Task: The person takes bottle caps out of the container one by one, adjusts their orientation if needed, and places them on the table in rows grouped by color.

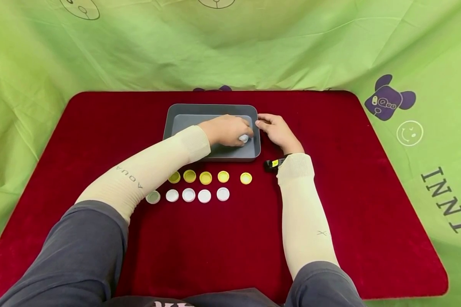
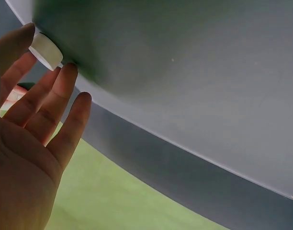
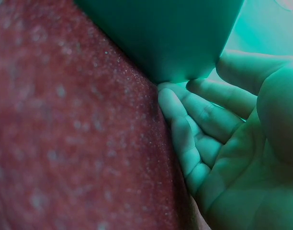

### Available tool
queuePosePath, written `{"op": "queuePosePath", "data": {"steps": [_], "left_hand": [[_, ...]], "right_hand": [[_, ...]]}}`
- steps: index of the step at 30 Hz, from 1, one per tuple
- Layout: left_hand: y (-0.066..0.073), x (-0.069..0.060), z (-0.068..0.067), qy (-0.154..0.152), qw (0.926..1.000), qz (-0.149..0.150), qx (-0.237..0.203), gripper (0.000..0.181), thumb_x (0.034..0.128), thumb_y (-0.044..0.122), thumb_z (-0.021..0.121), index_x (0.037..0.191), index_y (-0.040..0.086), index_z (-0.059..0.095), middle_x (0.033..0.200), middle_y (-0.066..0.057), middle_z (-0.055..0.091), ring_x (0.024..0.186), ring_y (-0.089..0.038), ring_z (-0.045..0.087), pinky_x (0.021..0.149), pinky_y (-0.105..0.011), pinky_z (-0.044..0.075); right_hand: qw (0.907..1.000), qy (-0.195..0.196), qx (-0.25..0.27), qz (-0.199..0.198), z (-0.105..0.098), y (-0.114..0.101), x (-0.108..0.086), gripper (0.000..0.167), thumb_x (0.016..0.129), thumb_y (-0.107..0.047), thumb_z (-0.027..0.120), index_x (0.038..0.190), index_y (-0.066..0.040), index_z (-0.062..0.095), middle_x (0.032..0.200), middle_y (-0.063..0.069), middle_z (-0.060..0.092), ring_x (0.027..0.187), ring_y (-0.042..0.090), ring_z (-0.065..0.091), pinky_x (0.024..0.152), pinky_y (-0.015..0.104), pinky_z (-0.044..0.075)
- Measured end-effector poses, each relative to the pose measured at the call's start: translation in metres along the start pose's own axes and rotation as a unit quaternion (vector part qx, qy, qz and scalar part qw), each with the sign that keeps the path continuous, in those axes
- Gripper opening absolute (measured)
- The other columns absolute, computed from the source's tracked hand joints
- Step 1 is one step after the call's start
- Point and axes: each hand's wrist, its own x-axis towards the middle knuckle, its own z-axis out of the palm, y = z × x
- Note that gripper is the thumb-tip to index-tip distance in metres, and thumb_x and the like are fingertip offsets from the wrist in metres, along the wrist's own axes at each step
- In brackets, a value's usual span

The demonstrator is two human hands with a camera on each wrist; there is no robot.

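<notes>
My left hand (image 1: 230,130) reaches into the grey tray (image 1: 213,110), over its right part. Between thumb and fingers it pinches a small white cap (image 2: 47,51), tilted on edge close to the tray floor. The cap (image 1: 243,138) also shows at the fingertips in the head view. My right hand (image 1: 278,131) is at the tray's right side, its thumb and fingertips touching the outer wall. In the right wrist view, the fairly straight fingers (image 3: 213,115) meet the tray's corner (image 3: 185,57).
In front of the tray lie a row of several yellow caps (image 1: 205,178) and, nearer, a row of several white caps (image 1: 204,196). My left forearm passes over their left end. A red cloth (image 1: 349,204) covers the table; a green curtain (image 1: 253,51) hangs behind.
</notes>
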Motion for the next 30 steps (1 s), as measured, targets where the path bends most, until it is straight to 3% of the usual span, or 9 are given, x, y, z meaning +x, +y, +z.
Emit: {"op": "queuePosePath", "data": {"steps": [9, 30], "left_hand": [[0.0013, -0.0003, 0.0009, -0.005, 1.0000, 0.000, 0.000, 0.035, 0.0928, 0.021, 0.066, 0.127, 0.015, 0.064, 0.125, -0.005, 0.061, 0.117, -0.021, 0.054, 0.096, -0.045, 0.045], [0.0004, -0.0037, 0.0034, 0.015, 0.9998, 0.012, 0.004, 0.027, 0.0953, 0.011, 0.061, 0.122, 0.013, 0.067, 0.117, -0.003, 0.065, 0.113, -0.020, 0.057, 0.097, -0.038, 0.045]], "right_hand": [[1.0000, -0.001, 0.005, 0.001, 0.0013, -0.0001, -0.0009, 0.043, 0.100, -0.022, 0.056, 0.139, -0.004, 0.053, 0.132, 0.011, 0.058, 0.115, 0.020, 0.053, 0.098, 0.037, 0.041], [1.0000, 0.000, -0.004, 0.000, 0.0017, 0.0007, 0.0002, 0.043, 0.100, -0.022, 0.056, 0.138, -0.004, 0.054, 0.132, 0.011, 0.058, 0.115, 0.020, 0.053, 0.098, 0.038, 0.041]]}}
